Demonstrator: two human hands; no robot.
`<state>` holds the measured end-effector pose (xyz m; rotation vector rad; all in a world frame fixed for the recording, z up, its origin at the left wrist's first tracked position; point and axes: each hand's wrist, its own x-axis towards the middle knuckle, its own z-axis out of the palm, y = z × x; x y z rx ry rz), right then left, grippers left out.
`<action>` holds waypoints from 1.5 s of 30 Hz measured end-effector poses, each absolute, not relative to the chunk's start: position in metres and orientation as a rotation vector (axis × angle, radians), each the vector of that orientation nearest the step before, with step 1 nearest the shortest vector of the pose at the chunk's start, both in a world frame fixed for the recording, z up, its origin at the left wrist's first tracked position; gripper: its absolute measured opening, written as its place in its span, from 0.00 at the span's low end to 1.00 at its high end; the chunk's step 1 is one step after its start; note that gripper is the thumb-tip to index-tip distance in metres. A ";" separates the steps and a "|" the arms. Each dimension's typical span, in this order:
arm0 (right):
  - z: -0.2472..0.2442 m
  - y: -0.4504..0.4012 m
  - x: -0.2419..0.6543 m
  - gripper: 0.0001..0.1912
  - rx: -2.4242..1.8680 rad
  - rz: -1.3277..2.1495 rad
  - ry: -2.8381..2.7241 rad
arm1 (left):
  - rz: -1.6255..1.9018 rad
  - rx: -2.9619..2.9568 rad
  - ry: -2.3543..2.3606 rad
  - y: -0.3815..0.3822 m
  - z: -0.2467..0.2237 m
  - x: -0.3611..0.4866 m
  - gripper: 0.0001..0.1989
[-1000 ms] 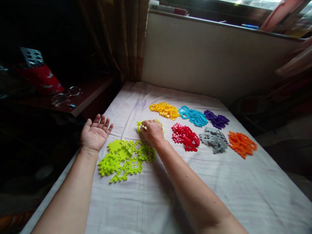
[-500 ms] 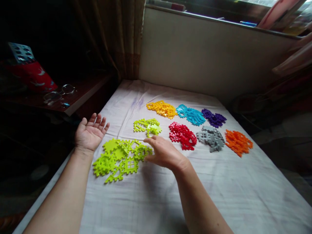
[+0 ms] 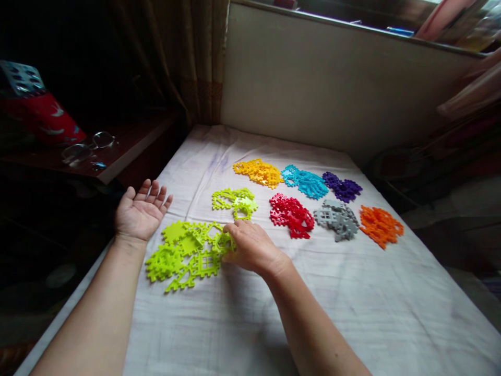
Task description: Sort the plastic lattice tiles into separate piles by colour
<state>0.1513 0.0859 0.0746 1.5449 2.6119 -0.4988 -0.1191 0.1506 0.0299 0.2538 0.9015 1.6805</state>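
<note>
My left hand [image 3: 140, 211] rests palm up, fingers spread and nothing in it, at the left edge of the bed-like surface. Near it lies a loose pile of lime-green interlocking plastic pieces [image 3: 190, 244], some flat, some with window-like or round cut-outs. At the pile's right end, my right hand [image 3: 250, 245] has its thumb and fingers closed round the edges of one lime-green piece [image 3: 222, 241], partly hidden by the hand. Just beyond, a smaller lime-green group [image 3: 235, 199] lies apart from the pile.
Farther back sit yellow [image 3: 258, 172], blue [image 3: 307, 183] and purple [image 3: 342, 187] heaps of similar pieces. Red [image 3: 291, 215], grey [image 3: 337, 220] and orange [image 3: 380, 225] heaps lie nearer. A dark side shelf [image 3: 129, 151] holds eyeglasses [image 3: 90, 147] and a red pouch [image 3: 47, 117].
My right hand has moved left and slightly down onto the lime-green piece, its fingers closing round it. My left hand keeps its open pose. The whole view has shifted slightly.
</note>
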 end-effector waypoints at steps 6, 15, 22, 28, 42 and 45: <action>0.080 0.090 0.158 0.31 1.521 -0.737 2.564 | 1.682 0.266 0.899 0.152 0.027 -0.121 0.15; 0.076 0.097 0.158 0.26 1.726 -0.785 2.676 | 1.682 0.282 0.905 0.151 0.027 -0.122 0.14; 0.036 0.116 0.135 0.21 2.133 -0.299 2.752 | 1.687 0.289 0.911 0.151 0.027 -0.121 0.13; 0.029 0.119 0.134 0.23 2.184 -0.258 2.713 | 1.682 0.283 0.915 0.150 0.028 -0.120 0.14; 0.069 0.098 0.136 0.13 1.864 -0.479 2.449 | 1.682 0.299 0.920 0.151 0.028 -0.120 0.13; 0.062 0.095 0.125 0.14 1.904 -0.411 2.434 | 1.681 0.299 0.924 0.151 0.029 -0.119 0.13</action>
